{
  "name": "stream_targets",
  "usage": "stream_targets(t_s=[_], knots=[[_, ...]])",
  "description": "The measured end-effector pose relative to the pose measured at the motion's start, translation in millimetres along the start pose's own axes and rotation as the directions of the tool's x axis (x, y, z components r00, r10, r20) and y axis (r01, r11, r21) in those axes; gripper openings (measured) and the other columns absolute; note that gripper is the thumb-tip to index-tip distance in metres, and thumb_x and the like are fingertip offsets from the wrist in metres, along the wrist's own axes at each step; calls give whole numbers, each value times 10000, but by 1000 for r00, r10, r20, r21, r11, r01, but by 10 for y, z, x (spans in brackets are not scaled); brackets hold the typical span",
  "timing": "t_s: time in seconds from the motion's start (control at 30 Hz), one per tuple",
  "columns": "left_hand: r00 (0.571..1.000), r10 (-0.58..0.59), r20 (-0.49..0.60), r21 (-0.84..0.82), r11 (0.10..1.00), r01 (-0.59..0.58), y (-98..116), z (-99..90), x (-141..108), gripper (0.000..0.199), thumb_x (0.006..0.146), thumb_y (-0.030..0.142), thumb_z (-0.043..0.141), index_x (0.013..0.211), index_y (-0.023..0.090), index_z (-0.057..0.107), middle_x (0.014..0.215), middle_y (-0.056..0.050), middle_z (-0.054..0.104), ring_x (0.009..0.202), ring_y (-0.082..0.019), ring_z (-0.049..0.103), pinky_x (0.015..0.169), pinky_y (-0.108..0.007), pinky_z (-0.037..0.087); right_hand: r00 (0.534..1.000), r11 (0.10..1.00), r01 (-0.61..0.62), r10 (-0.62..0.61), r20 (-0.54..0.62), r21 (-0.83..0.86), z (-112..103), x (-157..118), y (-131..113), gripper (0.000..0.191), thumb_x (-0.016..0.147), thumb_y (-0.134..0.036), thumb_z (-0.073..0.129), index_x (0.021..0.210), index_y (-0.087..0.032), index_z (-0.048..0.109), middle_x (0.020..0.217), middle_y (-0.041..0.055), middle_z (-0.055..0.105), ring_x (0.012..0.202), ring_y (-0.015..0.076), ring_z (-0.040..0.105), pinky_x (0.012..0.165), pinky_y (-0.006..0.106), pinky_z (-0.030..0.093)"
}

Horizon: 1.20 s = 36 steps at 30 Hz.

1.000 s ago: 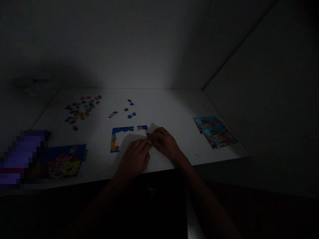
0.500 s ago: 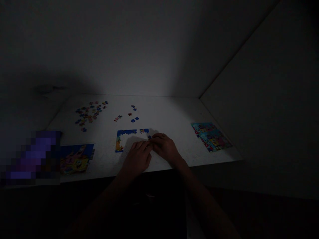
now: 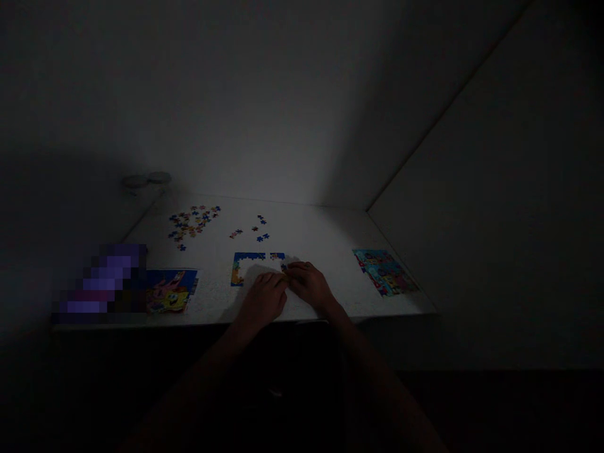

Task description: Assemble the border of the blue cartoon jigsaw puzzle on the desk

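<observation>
A partly joined puzzle border (image 3: 236, 270) lies on the white table, with blue along its top and yellow at the left. A short blue piece group (image 3: 277, 256) sits just right of a small gap in its top edge. My left hand (image 3: 265, 298) rests at the border's lower right, fingers curled together. My right hand (image 3: 307, 282) touches it from the right, its fingertips pinched at the border's right side by a small dark piece (image 3: 284, 267). Whatever lies between the fingertips of both hands is hidden and too dark to tell.
Loose puzzle pieces (image 3: 191, 224) are spread at the back left, with several more (image 3: 263, 238) behind the border. A colourful picture sheet (image 3: 172, 291) and a blurred purple object (image 3: 101, 283) lie left. Another colourful picture (image 3: 385, 272) lies right. Walls rise behind the white table (image 3: 325, 236).
The camera view has shifted, so the table's left part shows further right and the back edge lower. Both hands stay together at the border's right side, with almost the same grip.
</observation>
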<state>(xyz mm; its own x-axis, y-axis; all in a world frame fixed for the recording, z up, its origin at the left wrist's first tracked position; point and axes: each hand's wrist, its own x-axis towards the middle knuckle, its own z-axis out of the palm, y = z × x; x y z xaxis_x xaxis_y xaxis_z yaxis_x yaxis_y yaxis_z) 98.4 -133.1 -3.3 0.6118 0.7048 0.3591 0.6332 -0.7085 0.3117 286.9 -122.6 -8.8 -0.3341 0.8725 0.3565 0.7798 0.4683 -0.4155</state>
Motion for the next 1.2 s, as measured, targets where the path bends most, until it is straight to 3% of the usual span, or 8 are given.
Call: stream_targets(t_s=[0.13,0.27,0.43,0.53,0.7,0.93,1.2], knots=[[999,-16,-40,-8,1000,16,1,-20,-51,354,876,98,504,1199,173,627,1209,-98,648,1127,-243,562,1004,-428,446,1000,1000,3,-3,-16,12,6,-15,4,225,856,-197,615,1042,-226,738,1112,82,721,1061,225,636,938,396,506],[998,-39,-59,-12,999,38,-37,-92,-295,343,863,89,502,1149,197,657,1153,-79,673,1103,-233,581,980,-418,476,999,999,-8,10,-50,43,30,-25,31,203,885,-253,606,1039,-222,734,1102,84,720,1052,226,641,940,392,512],[985,-63,-163,-84,995,49,-284,-236,-744,327,883,109,451,1106,190,677,1123,-83,679,1065,-221,606,962,-411,509,997,995,-46,51,-53,89,23,-21,27,258,883,-316,637,1117,-226,699,1139,80,706,1062,220,638,954,392,512],[984,-81,-157,-86,994,68,-474,-349,-868,331,893,139,435,1103,203,683,1116,-84,680,1053,-220,617,946,-408,526,997,995,-65,67,-29,75,1,-6,-6,285,865,-348,673,1127,-240,702,1179,80,694,1099,230,627,979,418,498],[980,-153,-129,-13,988,152,-627,-505,-791,328,910,167,431,1132,198,671,1165,-98,672,1093,-246,604,968,-438,505,996,995,-93,93,8,44,-23,17,-56,311,833,-351,724,1114,-221,715,1175,96,694,1113,254,623,986,432,499],[955,-287,-82,53,955,291,-586,-579,-639,304,931,231,463,1183,206,631,1175,-107,655,1112,-267,583,979,-449,466,992,991,-125,125,4,44,-45,19,-85,331,847,-391,708,1131,-222,704,1159,102,690,1084,250,630,956,424,519],[957,-278,-82,128,949,287,-562,-546,-614,284,948,222,463,1181,201,626,1162,-110,661,1073,-276,590,943,-449,466,992,991,-123,122,11,45,-25,28,-72,341,854,-413,693,1125,-204,694,1176,111,683,1102,254,628,945,419,528]])
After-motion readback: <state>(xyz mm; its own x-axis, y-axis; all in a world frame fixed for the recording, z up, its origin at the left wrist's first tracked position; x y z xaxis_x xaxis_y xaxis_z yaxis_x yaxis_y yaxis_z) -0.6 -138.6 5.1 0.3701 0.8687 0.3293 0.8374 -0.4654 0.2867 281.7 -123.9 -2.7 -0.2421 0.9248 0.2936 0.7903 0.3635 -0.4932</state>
